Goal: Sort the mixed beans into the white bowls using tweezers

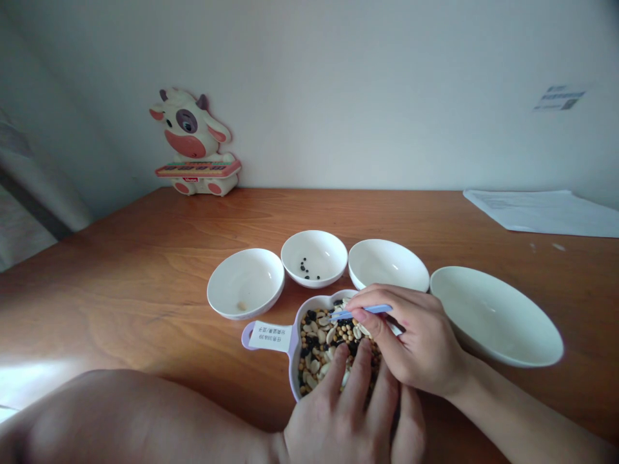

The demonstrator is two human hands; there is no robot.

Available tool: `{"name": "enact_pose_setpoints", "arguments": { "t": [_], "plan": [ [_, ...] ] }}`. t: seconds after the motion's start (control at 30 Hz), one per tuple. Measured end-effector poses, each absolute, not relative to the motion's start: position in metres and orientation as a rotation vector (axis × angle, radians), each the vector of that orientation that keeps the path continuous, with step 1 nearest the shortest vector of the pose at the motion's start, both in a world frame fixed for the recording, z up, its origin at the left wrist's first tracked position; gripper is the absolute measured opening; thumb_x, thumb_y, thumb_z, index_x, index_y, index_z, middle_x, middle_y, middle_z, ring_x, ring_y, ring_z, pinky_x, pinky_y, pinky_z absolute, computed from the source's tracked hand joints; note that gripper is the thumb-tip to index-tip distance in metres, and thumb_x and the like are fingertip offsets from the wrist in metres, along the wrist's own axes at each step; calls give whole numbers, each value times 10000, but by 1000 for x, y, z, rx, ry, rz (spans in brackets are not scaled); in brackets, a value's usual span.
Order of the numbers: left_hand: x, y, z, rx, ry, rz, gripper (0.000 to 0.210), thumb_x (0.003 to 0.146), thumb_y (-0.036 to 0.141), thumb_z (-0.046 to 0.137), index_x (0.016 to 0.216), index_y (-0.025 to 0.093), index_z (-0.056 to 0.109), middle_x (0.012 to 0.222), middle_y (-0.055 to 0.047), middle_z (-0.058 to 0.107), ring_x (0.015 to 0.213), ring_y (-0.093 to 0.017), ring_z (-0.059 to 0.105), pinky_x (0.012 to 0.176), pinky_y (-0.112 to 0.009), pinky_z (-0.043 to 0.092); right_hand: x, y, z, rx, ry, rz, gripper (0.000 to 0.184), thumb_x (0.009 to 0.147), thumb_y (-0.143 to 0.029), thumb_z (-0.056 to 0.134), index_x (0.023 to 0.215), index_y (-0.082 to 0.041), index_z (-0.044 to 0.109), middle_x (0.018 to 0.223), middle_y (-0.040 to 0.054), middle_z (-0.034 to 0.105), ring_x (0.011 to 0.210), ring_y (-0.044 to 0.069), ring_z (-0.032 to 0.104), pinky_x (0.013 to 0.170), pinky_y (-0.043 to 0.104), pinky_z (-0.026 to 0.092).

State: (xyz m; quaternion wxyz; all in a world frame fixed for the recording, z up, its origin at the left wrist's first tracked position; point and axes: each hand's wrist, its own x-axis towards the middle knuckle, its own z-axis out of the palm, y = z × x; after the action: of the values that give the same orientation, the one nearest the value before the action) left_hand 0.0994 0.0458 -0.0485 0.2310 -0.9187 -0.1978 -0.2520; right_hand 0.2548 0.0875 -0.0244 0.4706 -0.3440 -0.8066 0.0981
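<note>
The right hand (420, 338) grips blue tweezers (360, 312), its thumb and fingers closed around them, with the tips pointing left, low over the mix (322, 335) of peanuts, black beans and small yellow beans. Whether the tips pinch a bean is too small to tell. The mix lies in a lavender dish (293, 364) on the brown table (120, 258), directly in front of the person; its handle points left and bears a white label (273, 336). The left hand (355, 409) lies over the near side of the dish, fingers extended and a little apart, their tips on or just above the mix; whether it grips the near rim I cannot tell. Beyond the dish, white bowls stand in an arc: the left bowl (249, 274) with one pale bit (242, 305) inside, the second bowl (324, 254) with a few black beans, the third bowl (387, 261) partly behind the right hand, and the long right bowl (498, 316). A cow toy (191, 145) stands at the back left, and papers (546, 209) lie at the back right.
</note>
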Motion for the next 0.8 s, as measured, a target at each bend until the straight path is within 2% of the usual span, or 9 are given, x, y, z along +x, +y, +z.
{"name": "enact_pose_setpoints", "arguments": {
  "t": [0.33, 0.57, 0.8],
  "plan": [
    [100, 46, -51, -2525, -561, -718, 252, 933, 150, 416, 1068, 143, 628, 1036, -87, 739, 919, -233, 718, 783, -360, 593, 256, 87, -24, -815, -1970, 267, 144, 869, -58, 533, 888, -158, 635, 801, 41, 705, 729, 147, 658, 675, 265, 530],
    [98, 46, -51, -2514, -571, -705, 264, 956, 181, 405, 1098, 156, 625, 1120, -94, 723, 979, -229, 704, 815, -360, 584, 258, 83, -23, -829, -1963, 322, 131, 873, -109, 504, 865, -185, 610, 717, 34, 651, 626, 154, 604, 572, 271, 482],
    [98, 46, -51, -2517, -559, -719, 261, 955, 181, 415, 1097, 161, 634, 1145, -87, 716, 994, -230, 702, 825, -358, 587, 260, 84, -23, -868, -1956, 314, 134, 894, -155, 490, 829, -187, 603, 679, 30, 626, 590, 152, 574, 560, 267, 453]
  ]
}}
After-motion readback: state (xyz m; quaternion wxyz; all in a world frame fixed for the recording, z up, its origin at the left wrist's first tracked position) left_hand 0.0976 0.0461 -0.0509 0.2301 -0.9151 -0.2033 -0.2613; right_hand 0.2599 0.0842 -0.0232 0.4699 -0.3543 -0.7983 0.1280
